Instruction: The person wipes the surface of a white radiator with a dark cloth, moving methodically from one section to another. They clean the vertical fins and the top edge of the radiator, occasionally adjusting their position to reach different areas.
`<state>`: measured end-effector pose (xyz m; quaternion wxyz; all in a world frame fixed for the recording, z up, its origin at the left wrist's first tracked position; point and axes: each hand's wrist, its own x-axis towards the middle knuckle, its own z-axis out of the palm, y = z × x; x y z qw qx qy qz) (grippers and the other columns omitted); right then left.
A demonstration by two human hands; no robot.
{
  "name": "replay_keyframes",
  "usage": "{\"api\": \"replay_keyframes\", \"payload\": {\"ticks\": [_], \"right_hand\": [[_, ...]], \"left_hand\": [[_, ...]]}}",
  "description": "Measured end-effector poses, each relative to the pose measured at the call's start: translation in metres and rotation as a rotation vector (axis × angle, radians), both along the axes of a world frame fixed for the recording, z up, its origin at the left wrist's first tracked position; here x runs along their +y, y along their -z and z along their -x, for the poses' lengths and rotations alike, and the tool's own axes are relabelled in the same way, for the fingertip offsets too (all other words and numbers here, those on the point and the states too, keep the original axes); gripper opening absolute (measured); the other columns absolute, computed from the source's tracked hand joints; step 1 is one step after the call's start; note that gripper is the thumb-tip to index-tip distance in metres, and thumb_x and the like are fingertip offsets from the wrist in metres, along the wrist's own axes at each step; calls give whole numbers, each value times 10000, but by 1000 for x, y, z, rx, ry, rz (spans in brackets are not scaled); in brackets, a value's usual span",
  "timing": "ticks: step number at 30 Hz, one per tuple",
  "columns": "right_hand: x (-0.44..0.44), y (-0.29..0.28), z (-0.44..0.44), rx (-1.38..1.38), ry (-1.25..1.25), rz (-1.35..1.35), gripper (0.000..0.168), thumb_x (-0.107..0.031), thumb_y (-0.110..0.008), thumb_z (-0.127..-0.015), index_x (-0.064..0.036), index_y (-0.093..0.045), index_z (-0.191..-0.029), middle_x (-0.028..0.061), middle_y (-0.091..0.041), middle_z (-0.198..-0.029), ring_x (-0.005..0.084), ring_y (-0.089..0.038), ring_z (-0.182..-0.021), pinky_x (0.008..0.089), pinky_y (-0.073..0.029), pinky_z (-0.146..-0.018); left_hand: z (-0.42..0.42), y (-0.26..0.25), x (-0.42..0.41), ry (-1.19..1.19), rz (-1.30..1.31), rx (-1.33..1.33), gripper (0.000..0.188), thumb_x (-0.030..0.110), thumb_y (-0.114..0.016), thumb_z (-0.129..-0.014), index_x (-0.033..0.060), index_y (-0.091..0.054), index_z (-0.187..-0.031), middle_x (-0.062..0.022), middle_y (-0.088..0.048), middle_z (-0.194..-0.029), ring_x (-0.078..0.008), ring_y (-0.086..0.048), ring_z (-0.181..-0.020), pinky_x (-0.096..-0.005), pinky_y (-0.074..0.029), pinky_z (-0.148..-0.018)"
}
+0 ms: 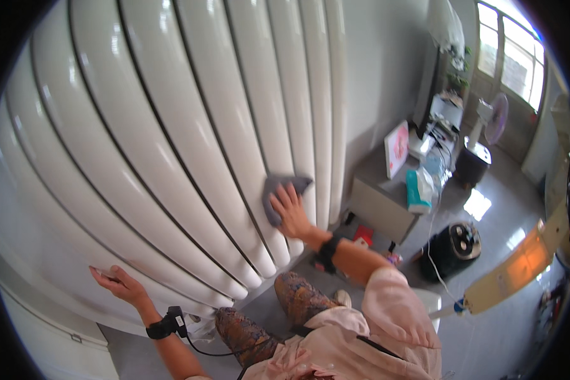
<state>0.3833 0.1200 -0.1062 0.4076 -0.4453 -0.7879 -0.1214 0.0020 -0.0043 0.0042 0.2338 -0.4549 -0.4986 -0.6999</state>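
Note:
My right hand (290,213) presses a grey cloth (271,195) flat against the lower right part of a white column radiator (204,142), its fingers on top of the cloth. To the lower left, my left hand (118,283) is raised beside the radiator's left end, palm partly turned up and fingers together; whether it holds anything cannot be made out. A black band with a small device (175,323) and a cable is on my left wrist. Another black band (330,248) circles my right wrist.
Right of the radiator stands a low cabinet (384,209) with a tissue pack (419,191) and a pink picture board (397,148). Beyond are a dark green appliance (451,251), a trailing white cord (432,256) and a fan (491,118). A yellowish panel (513,270) stands at the right.

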Motion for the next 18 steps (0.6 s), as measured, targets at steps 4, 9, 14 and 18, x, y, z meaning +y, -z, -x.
{"api": "replay_keyframes", "payload": {"ticks": [4, 9, 14, 18], "right_hand": [[35, -164, -4, 344, 7, -360, 726, -316, -588, -690, -167, -283, -1331, 169, -130, -1403, 417, -112, -1273, 644, -158, -912], [54, -322, -12, 498, 145, -630, 619, -382, -510, -746, -137, -347, -1291, 154, -216, -1384, 368, -144, -1280, 570, -129, -978], [47, -269, -8, 531, 122, -573, 633, -334, -538, -720, -142, -349, -1293, 148, -249, -1374, 373, -176, -1270, 581, -144, -964], [40, -105, -7, 535, 201, -407, 649, -249, -528, -718, -116, -315, -1316, 139, -209, -1397, 383, -141, -1284, 580, -131, -965]], "left_hand": [[15, 8, -1, -60, 85, 6, 546, 262, -441, -894, -5, -212, -1312, -202, -450, -1120, -225, -507, -878, -269, -426, -683], [5, 3, 4, -46, 9, 84, 552, 283, -436, -896, -3, -212, -1313, -218, -396, -1206, -282, -488, -1002, -319, -430, -777], [6, 4, 2, -130, 56, 98, 564, 320, -422, -898, 6, -208, -1316, -224, -350, -1255, -322, -441, -1091, -353, -415, -843], [10, 9, 7, -148, 65, 115, 562, 324, -422, -898, 14, -211, -1317, -211, -353, -1260, -326, -435, -1103, -355, -416, -852]]}}
